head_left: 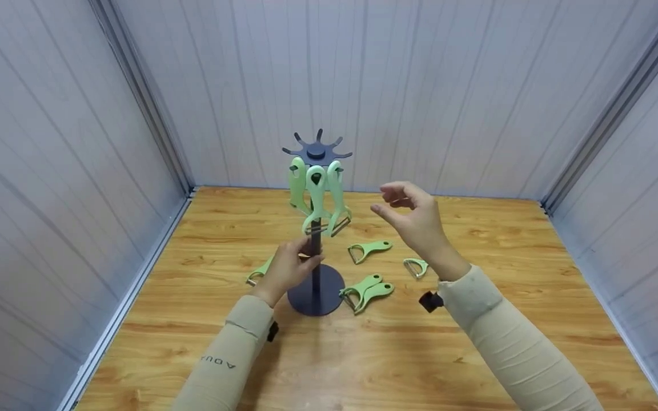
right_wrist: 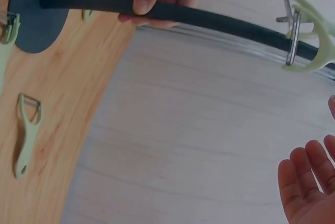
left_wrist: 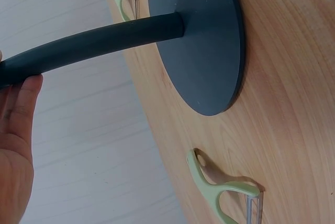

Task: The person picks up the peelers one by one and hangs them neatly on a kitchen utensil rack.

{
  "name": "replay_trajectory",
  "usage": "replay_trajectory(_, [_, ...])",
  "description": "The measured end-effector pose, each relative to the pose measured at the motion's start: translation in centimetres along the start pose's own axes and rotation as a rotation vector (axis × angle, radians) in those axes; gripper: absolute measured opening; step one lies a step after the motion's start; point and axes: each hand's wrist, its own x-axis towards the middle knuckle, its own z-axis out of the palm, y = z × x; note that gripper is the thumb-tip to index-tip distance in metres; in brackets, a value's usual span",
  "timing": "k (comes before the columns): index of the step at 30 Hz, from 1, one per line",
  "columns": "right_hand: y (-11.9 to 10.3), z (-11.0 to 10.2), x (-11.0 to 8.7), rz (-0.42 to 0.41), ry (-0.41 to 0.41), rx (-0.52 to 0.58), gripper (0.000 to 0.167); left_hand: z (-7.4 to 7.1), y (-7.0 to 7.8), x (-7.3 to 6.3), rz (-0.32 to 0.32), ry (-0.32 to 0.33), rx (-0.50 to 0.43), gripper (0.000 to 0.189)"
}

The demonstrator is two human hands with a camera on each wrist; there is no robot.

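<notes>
Dark pole [left_wrist: 110,38], L fingers [left_wrist: 24,103] clamped on it, R fingers [right_wrist: 303,171] apart, nr hung peelers [head_left: 316,197]

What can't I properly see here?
- Head view: handle of the rightmost peeler, behind the right hand at the wrist.
- Head view: handle tip of the leftmost peeler, behind the left hand.
- Left wrist view: top of the stand, past the left edge.
- Right wrist view: part of the right hand, past the right edge.
</notes>
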Motion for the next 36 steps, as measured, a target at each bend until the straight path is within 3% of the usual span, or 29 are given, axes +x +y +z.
replay_trajectory(13, [4.0,-2.6,-1.0,0.072,-0.006,-0.104,0.036,0.1,-0.1,0.1,0.006,0.002,-0.012,0.01])
replay_trajectory(21, [6.9,-3.7,-1.9,0.071,-0.034,-0.186,0.036,0.0,-0.2,0.0,-0.004,-0.005,-0.017,0.008])
replay_trajectory(31, [9.6,-4.1,-3.2,0.076,-0.062,-0.224,0.037,0.0,-0.1,0.0,-0.021,-0.002,-0.017,0.008])
replay_trajectory(36, [10.5,-4.0,-4.0,0.118,-0.102,-0.224,0.037,0.0,-0.1,0.0,-0.01,-0.01,-0.03,0.007])
